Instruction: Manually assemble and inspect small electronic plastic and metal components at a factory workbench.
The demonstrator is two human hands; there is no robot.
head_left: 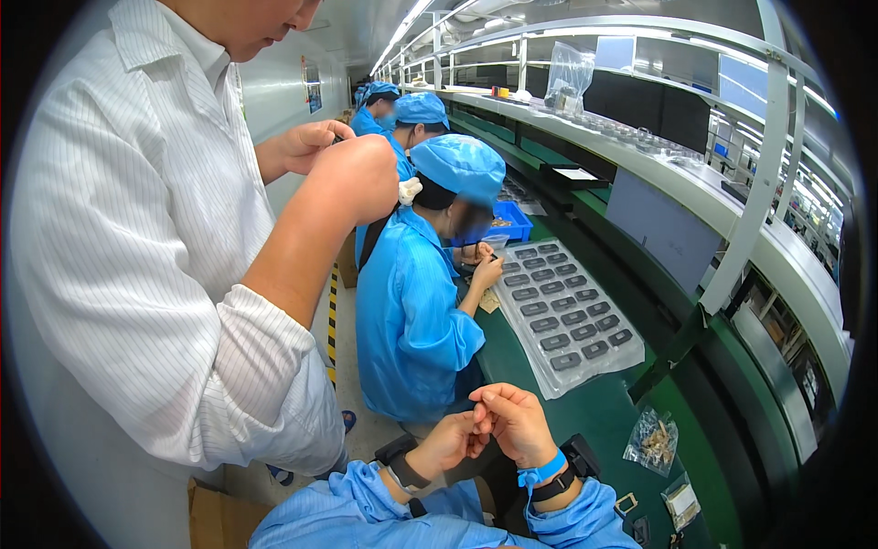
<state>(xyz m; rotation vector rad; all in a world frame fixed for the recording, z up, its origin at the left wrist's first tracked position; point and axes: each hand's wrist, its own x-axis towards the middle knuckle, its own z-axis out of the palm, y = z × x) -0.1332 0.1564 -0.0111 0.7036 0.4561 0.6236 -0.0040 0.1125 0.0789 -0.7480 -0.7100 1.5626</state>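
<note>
My left hand [448,446] and my right hand [519,426] meet above my lap at the near edge of the green bench [599,430]. The fingers of both are closed in a pinch, tips touching each other. Anything between the fingertips is too small or hidden to make out. Beyond my hands lies a clear plastic tray [569,384] with rows of dark rounded rectangular parts. To my right rest a clear bag of small gold-coloured pieces [655,443], a second small bag [681,503] and a small gold-coloured frame [626,504].
Close on my left stands a person in a striped white shirt [137,274], hands raised. A co-worker in blue [407,311] sits ahead, handling something small beside the tray. A blue bin [514,222] stands farther along. A metal shelf post [754,192] rises at right.
</note>
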